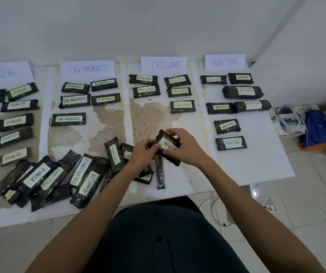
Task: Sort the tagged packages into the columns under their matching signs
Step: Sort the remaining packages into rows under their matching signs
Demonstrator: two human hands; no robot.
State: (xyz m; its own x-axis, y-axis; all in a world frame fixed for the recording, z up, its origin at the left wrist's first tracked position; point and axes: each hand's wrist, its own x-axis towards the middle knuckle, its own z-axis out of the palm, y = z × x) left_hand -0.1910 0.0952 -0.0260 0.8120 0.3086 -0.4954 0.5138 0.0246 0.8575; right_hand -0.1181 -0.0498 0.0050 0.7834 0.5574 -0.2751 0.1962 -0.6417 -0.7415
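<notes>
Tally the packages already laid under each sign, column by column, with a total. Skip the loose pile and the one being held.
FINISH sign: 7 in view (the column runs off the left edge)
ON PROGRESS sign: 5
EXCLUDED sign: 5
WAITING sign: 7
Total: 24

Blue bag (pixel 318 128), white headset (pixel 290 120) just beside it, white power strip (pixel 269 207) on floor tiles
</notes>
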